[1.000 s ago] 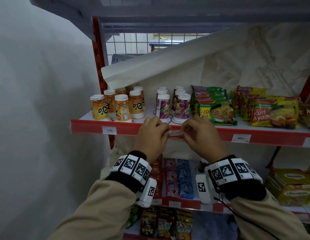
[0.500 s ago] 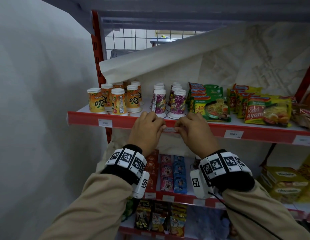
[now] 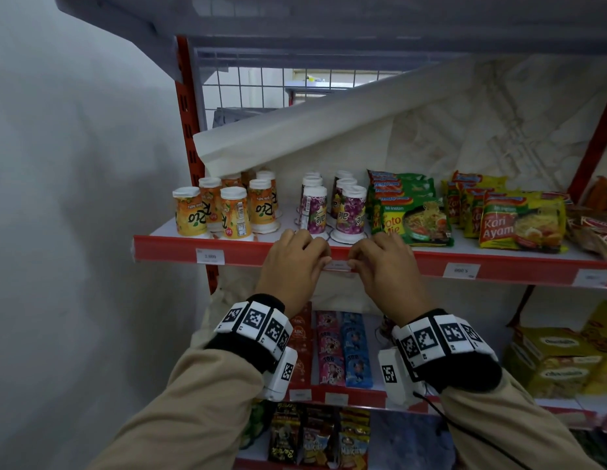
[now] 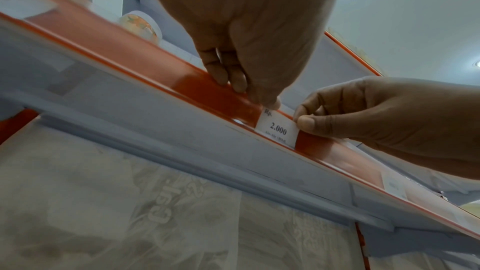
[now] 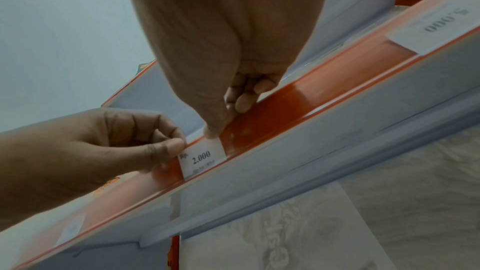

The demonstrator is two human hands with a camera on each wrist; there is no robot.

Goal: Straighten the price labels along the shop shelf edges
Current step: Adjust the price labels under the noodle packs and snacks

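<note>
Nearest the viewer, two beige sleeves (image 3: 200, 412) end in wrist bands carrying black-and-white markers. The left hand (image 3: 293, 266) and right hand (image 3: 385, 269) meet at the red shelf edge (image 3: 166, 249). Between them sits a white price label (image 4: 278, 128) printed "Rp. 2.000", seated in the edge strip. The left thumb and curled fingers pinch its left end; the right thumb and curled fingers pinch its right end. Along the same strip, another label (image 3: 210, 256) lies to the left, and a label (image 3: 461, 270) reading upside down lies to the right. On the shelf behind stand orange drink cups (image 3: 190, 212), purple drink cups (image 3: 351, 212) and noodle packets (image 3: 414, 218). Farthest back hangs a folded pale sheet (image 3: 329, 130).
</note>
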